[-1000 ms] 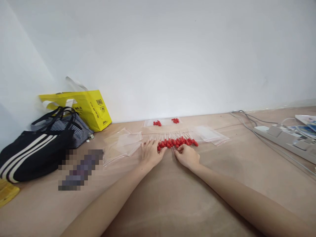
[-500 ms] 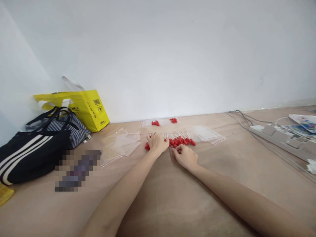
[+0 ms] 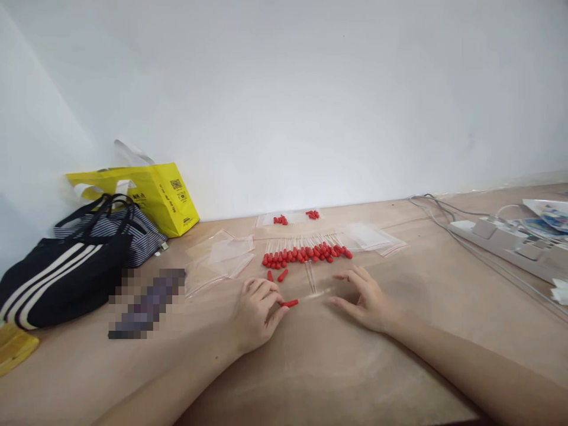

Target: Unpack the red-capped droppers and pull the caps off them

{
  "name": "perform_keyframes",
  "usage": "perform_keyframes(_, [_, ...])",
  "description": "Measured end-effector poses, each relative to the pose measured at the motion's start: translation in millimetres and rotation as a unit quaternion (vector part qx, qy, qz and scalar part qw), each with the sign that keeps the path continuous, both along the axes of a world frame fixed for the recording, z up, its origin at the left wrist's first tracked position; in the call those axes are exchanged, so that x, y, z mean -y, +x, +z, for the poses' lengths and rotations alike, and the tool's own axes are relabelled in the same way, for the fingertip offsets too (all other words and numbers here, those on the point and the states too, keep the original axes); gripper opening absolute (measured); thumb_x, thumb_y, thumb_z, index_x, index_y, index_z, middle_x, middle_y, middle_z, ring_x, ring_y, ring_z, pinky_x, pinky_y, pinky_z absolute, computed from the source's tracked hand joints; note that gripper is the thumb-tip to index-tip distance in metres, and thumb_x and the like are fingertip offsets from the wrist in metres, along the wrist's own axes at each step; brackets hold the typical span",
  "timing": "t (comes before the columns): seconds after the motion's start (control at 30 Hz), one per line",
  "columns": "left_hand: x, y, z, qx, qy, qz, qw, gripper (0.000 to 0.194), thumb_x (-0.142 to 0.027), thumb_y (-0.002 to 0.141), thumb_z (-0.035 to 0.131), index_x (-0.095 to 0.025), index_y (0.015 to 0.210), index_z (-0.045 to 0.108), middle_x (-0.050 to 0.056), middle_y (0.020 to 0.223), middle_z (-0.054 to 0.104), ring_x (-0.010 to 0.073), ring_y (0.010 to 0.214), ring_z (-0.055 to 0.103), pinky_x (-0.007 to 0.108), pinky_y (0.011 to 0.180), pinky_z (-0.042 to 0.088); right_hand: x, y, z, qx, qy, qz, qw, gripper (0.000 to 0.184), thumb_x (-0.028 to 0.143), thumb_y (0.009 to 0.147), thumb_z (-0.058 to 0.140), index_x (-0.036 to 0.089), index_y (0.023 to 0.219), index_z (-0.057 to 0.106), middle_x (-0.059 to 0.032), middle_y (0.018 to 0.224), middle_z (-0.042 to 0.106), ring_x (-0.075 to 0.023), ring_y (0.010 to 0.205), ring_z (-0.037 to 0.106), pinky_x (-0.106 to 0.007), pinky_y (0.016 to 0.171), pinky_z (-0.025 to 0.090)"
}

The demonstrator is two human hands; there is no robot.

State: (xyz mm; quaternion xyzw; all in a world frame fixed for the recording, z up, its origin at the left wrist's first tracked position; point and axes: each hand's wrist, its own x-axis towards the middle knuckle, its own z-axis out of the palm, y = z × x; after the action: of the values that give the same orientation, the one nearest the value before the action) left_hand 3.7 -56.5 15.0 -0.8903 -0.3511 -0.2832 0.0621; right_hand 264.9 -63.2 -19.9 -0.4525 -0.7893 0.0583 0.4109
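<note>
Between the thumb and fingers of my left hand is a small red bulb-shaped cap, held low over the table. Thumb and fingers spread apart, my right hand holds nothing I can see. A pale thin stick, smeared by motion, is between the hands. A few thin sticks lie just beyond it. Further back, a row of red-capped thin sticks points its red ends toward me. Two loose red caps rest in front of that row, above my left hand.
Clear zip bags lie left of the row, and more zip bags lie right. Behind is a bag with two red clusters. A black bag and yellow bag stand left; a power strip with cables lies right.
My left hand has come back toward me from the row and now pinches a red cap. My right hand has moved nearer and rightward, its fingers now apart. The row's left part is uncovered.
</note>
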Motion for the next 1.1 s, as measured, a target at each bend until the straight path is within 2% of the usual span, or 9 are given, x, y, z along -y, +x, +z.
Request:
perform_keyframes(0.1, [2.7,2.0,-2.0,-0.010,-0.027,-0.023,0.999,0.010,-0.027,0.076,0.052,-0.019,0.072,0.057,0.003,0.079,0.058,0.0172,0.080,0.051,0.036,0.077,0.034,4.1,-4.1,5.8,0.052,0.011,0.049,0.997,0.034,0.036,0.072,0.059,0.021,0.102,0.055,-0.0073,0.092,0.056,-0.0197,0.083,0.050,-0.035,0.073,0.041])
perform_keyframes(0.2, [2.5,6.4,-2.5,-0.005,-0.053,-0.026,0.998,0.010,-0.027,0.074,0.054,-0.019,0.073,0.058,0.003,0.080,0.058,0.0180,0.080,0.052,0.037,0.077,0.037,5.0,-9.5,6.8,0.088,-0.002,0.055,0.995,0.033,0.038,0.072,0.060,0.024,0.101,0.059,-0.0058,0.089,0.056,-0.0187,0.081,0.049,-0.035,0.073,0.038])
perform_keyframes(0.33, [-1.4,11.2,-10.4,0.001,-0.079,-0.050,0.996,0.020,-0.029,0.074,0.055,-0.018,0.088,0.061,0.008,0.094,0.059,0.0201,0.089,0.053,0.036,0.079,0.043,5.1,-15.0,7.4,0.127,-0.022,0.050,0.990,0.030,0.041,0.074,0.057,0.028,0.101,0.061,-0.0039,0.086,0.057,-0.0174,0.081,0.048,-0.033,0.073,0.035])
perform_keyframes(0.4, [-4.6,13.7,-16.5,0.007,-0.073,-0.069,0.995,0.019,-0.028,0.076,0.054,-0.018,0.089,0.063,0.008,0.097,0.061,0.0199,0.091,0.055,0.036,0.080,0.044,5.0,-17.8,8.6,0.145,-0.021,0.047,0.988,0.030,0.041,0.076,0.056,0.028,0.102,0.061,-0.0038,0.088,0.058,-0.0169,0.081,0.048,-0.033,0.072,0.034])
perform_keyframes(0.5, [-7.7,18.2,-22.5,0.029,-0.046,-0.083,0.995,0.016,-0.024,0.079,0.051,-0.020,0.085,0.065,0.005,0.089,0.066,0.0180,0.086,0.057,0.036,0.079,0.046,4.4,-22.8,9.6,0.173,-0.002,0.052,0.984,0.027,0.041,0.078,0.053,0.028,0.101,0.061,-0.0039,0.091,0.059,-0.0164,0.082,0.048,-0.032,0.072,0.033])
perform_keyframes(0.67, [-5.0,25.0,-21.1,0.043,0.027,-0.086,0.995,0.016,-0.019,0.080,0.050,-0.021,0.090,0.063,0.002,0.087,0.068,0.0184,0.090,0.059,0.044,0.090,0.039,3.0,-31.2,7.2,0.173,0.059,0.078,0.980,0.025,0.034,0.082,0.049,0.028,0.104,0.059,-0.0022,0.101,0.063,-0.0175,0.093,0.050,-0.036,0.083,0.032])
perform_keyframes(0.8, [-2.8,26.1,-21.1,0.043,0.065,-0.098,0.992,0.018,-0.016,0.079,0.050,-0.020,0.093,0.062,0.003,0.091,0.068,0.0188,0.094,0.059,0.046,0.093,0.036,2.8,-34.7,4.1,0.157,0.099,0.080,0.979,0.021,0.028,0.083,0.048,0.027,0.099,0.061,0.0001,0.099,0.065,-0.0192,0.098,0.051,-0.041,0.090,0.030])
perform_keyframes(1.1, [-6.1,26.4,-27.8,0.002,0.037,-0.095,0.995,0.021,-0.022,0.081,0.049,-0.016,0.097,0.060,0.007,0.099,0.065,0.0214,0.101,0.056,0.045,0.091,0.042,4.1,-35.0,0.5,0.131,0.145,0.075,0.978,0.019,0.017,0.082,0.047,0.024,0.092,0.061,0.0005,0.096,0.066,-0.0178,0.101,0.053,-0.043,0.095,0.029])
